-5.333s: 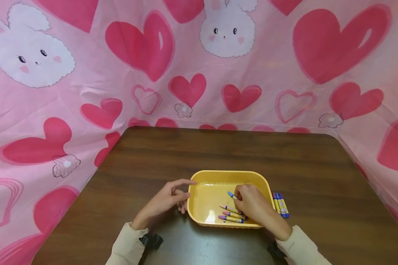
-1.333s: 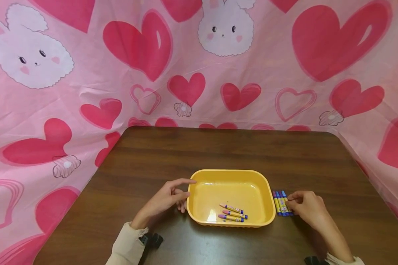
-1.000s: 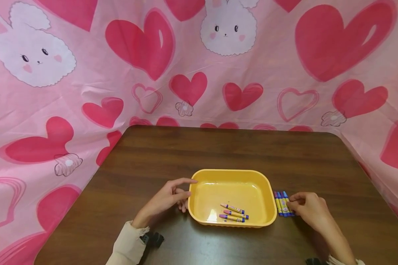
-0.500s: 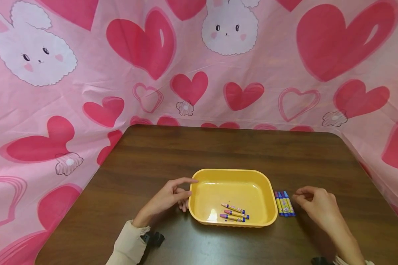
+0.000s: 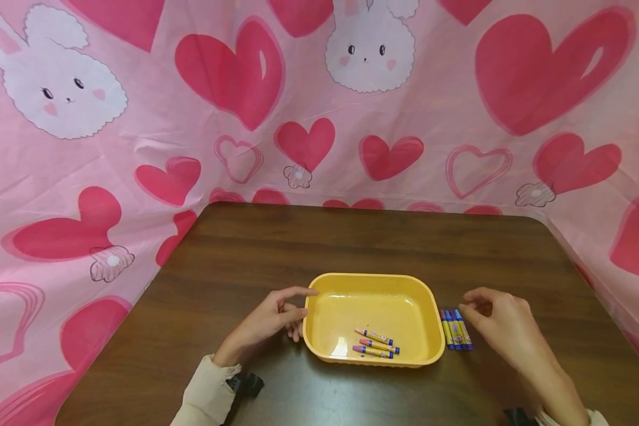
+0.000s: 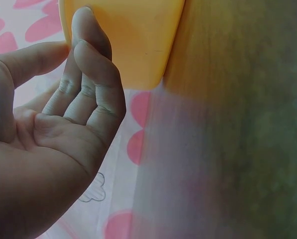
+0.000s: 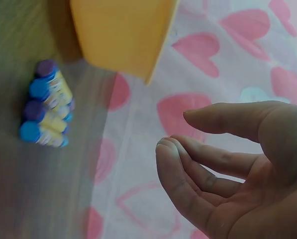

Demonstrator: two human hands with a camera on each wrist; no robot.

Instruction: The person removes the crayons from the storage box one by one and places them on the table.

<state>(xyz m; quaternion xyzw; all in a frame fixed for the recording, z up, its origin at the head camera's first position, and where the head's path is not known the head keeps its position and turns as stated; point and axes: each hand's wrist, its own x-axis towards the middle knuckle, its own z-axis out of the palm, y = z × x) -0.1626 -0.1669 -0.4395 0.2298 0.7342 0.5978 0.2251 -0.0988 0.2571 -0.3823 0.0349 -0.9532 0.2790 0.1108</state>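
Note:
A yellow plastic tray (image 5: 373, 276) sits on the dark wooden table. Inside it, near the front wall, lie three crayons (image 5: 375, 344) with pink, purple and peach tips. My left hand (image 5: 268, 316) rests at the tray's left end, forefinger and thumb extended onto the rim; in the left wrist view its other fingers (image 6: 96, 74) overlap the outer wall. Right of the tray, several blue- and purple-tipped crayons (image 5: 457, 331) stand side by side in a row on the table. My right hand (image 5: 503, 316) hovers just beside that row, thumb and fingertips apart, holding nothing.
A pink cloth (image 5: 426, 112) with red hearts and white rabbits hangs behind and beside the table. The table's far edge (image 5: 378, 208) meets it. Dark wrist cameras (image 5: 247, 384) sit at both cuffs.
My right hand took the blue crayon from the tray, laid it at the right end of the row, let go and lifted away slightly. My left hand has stayed at the tray.

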